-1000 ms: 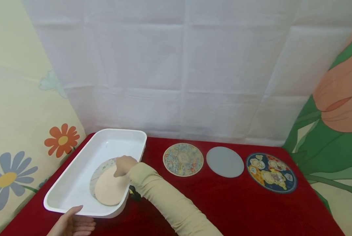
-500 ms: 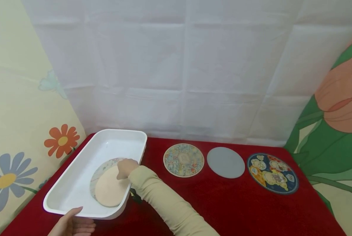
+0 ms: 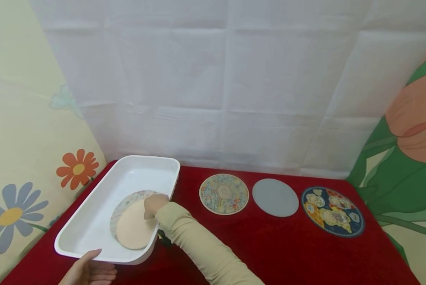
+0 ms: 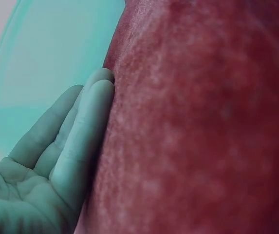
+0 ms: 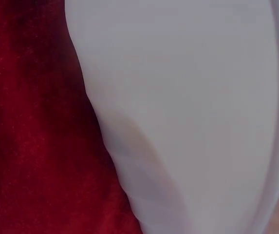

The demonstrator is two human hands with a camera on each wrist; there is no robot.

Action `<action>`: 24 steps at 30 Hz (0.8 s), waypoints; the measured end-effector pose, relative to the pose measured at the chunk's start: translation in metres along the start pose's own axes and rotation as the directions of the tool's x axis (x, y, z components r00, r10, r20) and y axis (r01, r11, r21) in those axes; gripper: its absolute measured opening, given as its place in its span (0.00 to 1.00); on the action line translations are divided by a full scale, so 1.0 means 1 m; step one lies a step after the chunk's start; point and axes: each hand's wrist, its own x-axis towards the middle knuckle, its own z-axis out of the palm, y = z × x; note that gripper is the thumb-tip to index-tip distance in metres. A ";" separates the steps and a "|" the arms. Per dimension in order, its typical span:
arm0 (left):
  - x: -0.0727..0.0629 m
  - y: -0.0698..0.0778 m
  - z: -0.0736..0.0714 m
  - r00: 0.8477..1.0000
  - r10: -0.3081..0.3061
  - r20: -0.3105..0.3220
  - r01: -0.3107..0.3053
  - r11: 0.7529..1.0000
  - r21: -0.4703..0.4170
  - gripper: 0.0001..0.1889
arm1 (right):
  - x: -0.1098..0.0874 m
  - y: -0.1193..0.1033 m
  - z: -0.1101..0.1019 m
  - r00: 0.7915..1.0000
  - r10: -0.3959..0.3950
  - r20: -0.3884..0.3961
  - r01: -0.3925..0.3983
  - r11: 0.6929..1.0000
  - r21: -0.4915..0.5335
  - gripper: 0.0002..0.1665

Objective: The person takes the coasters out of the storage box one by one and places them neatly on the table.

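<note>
A white rectangular tray [image 3: 88, 221] sits at the left. Inside it, a plain beige disc [image 3: 132, 229] partly covers a patterned round disc [image 3: 117, 211]. My right hand [image 3: 155, 204] reaches over the tray's right rim, its fingers bent at the beige disc's upper right edge. The fingertips are hidden, and the right wrist view gives only the tray's outer wall [image 5: 193, 97] and a bit of skin. At the near rim is my left hand [image 3: 89, 271], thumb over the rim; its fingers [image 4: 81, 141] lie extended beside the tray in the left wrist view.
On the red cloth [image 3: 262, 253], a floral disc [image 3: 223, 194], a plain grey disc [image 3: 275, 198] and a dark blue cartoon disc [image 3: 332, 211] lie in a row. A dark object [image 3: 164, 238] is partly hidden under the sleeve [image 3: 198, 241]. A white sheet [image 3: 213, 99] hangs behind.
My right hand has shifted slightly right along the beige disc's edge. Both discs in the tray look unmoved, and my left hand stays at the rim. The view has turned slightly.
</note>
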 end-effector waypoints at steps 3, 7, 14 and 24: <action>0.000 0.001 0.001 1.000 -0.003 0.000 0.003 1.000 -0.002 0.31 | 0.000 -0.001 0.000 1.000 0.026 0.008 -0.025 0.999 -0.020 0.09; 0.000 0.003 0.003 1.000 0.003 -0.024 -0.003 1.000 0.008 0.31 | 0.000 -0.002 0.001 0.999 0.045 0.011 -0.045 0.998 -0.045 0.11; 0.000 0.002 0.001 1.000 0.008 -0.030 -0.008 0.999 0.032 0.31 | -0.001 -0.002 0.001 0.999 0.051 -0.002 -0.051 0.997 -0.063 0.12; -0.001 -0.001 0.001 0.999 0.010 -0.031 -0.009 1.000 0.023 0.31 | 0.006 -0.001 0.003 0.985 0.091 -0.144 -0.086 0.995 0.043 0.10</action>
